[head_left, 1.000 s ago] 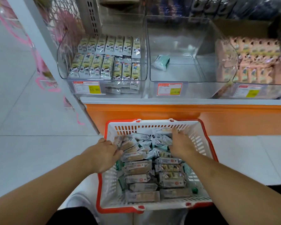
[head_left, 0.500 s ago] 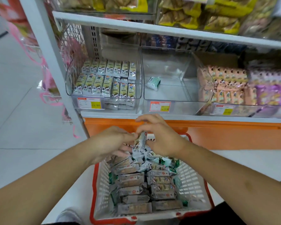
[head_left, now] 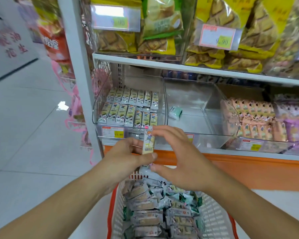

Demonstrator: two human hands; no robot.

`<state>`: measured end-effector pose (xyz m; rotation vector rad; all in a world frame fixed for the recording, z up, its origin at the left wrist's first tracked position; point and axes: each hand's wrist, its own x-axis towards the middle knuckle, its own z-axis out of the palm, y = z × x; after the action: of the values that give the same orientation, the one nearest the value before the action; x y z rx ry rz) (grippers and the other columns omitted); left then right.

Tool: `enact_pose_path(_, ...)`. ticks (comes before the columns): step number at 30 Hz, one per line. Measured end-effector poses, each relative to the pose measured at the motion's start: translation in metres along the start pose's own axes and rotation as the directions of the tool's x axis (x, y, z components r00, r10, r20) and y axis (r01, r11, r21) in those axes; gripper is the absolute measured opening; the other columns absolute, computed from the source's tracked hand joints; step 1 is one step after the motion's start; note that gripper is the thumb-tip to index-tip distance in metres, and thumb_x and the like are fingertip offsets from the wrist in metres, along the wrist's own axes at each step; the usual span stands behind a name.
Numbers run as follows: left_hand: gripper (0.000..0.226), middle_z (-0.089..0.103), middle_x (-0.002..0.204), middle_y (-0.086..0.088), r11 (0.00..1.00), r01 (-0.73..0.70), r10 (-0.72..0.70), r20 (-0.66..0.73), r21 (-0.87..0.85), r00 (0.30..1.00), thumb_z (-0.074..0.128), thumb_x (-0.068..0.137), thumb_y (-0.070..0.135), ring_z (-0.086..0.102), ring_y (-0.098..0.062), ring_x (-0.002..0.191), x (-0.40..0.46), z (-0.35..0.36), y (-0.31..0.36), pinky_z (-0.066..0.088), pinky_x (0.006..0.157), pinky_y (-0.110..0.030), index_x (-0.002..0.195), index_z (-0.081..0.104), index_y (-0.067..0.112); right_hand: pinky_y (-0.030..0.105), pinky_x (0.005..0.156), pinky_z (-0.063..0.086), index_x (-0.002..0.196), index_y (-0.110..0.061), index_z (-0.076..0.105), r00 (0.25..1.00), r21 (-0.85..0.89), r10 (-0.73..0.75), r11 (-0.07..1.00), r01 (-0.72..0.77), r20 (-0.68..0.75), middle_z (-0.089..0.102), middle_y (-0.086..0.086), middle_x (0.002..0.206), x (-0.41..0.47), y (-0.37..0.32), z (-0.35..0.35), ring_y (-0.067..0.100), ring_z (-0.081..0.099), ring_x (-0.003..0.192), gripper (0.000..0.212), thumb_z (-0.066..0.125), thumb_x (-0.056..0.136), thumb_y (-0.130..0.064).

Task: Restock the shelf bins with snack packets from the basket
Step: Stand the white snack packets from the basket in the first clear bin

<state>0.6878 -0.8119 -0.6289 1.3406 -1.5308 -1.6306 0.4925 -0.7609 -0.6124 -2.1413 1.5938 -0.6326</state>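
An upright cream snack packet (head_left: 149,143) with a cartoon figure is held up in front of the shelf edge, with more packets bunched below it. My left hand (head_left: 128,155) grips it from the left, thumb across its lower end. My right hand (head_left: 177,152) pinches the bunch from the right, fingers at the top and thumb underneath. Below them the white basket (head_left: 213,214) with a red rim holds several packets (head_left: 148,205). The left clear bin (head_left: 160,87) is stocked with matching packets. The middle bin (head_left: 198,99) holds one green packet (head_left: 175,112).
The right bin (head_left: 231,118) is filled with pink packets (head_left: 254,120). A shelf board (head_left: 179,67) above carries yellow bagged snacks. Price tags sit on the bin fronts. An orange base panel (head_left: 248,169) runs under the shelf. White tiled floor lies to the left.
Both hands rose out of the basket with packets and came up to the front of the left bin. The view tilted upward, showing the upper shelf.
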Motion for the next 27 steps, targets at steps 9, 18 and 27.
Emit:
enact_pose_path(9, 0.057, 0.078, 0.101, 0.005, 0.999, -0.002, 0.003, -0.028, 0.041, 1.000, 0.078, 0.071, 0.071, 0.074, -0.018, 0.100, 0.021, -0.015, 0.008, 0.057, 0.098, -0.048, 0.106, 0.074, 0.026, 0.025, 0.111, 0.035, 0.145, -0.053, 0.034, 0.994, 0.032, 0.113, 0.993, -0.112, -0.009, 0.032, -0.035, 0.145, 0.031, -0.005, -0.002, -0.005, 0.033, 0.139, 0.082, 0.085, 0.081, -0.052)
enact_pose_path(18, 0.038, 0.064, 0.105, 0.008, 0.663, -0.107, 0.340, -0.171, 0.741, 0.925, 0.037, 0.107, 0.048, 0.059, -0.016, 0.101, 0.041, -0.081, 0.015, 0.046, 0.086, -0.034, 0.102, 0.065, 0.023, 0.037, 0.102, 0.050, 0.152, -0.028, 0.040, 0.969, -0.046, 0.248, 0.968, -0.249, -0.018, 0.047, -0.003, 0.151, 0.142, 0.011, -0.008, 0.019, 0.055, 0.127, 0.089, 0.087, 0.080, -0.047)
enact_pose_path(27, 0.042, 0.059, 0.090, 0.004, 0.585, -0.082, 0.366, -0.173, 0.807, 0.914, 0.031, 0.106, 0.052, 0.055, -0.018, 0.091, 0.056, -0.082, 0.005, 0.048, 0.081, -0.038, 0.084, 0.057, 0.026, 0.033, 0.099, 0.047, 0.157, -0.017, 0.033, 0.942, -0.106, 0.323, 0.944, -0.313, 0.094, 0.041, 0.006, 0.156, 0.186, 0.036, 0.028, 0.028, 0.048, 0.136, 0.087, 0.084, 0.088, -0.034)
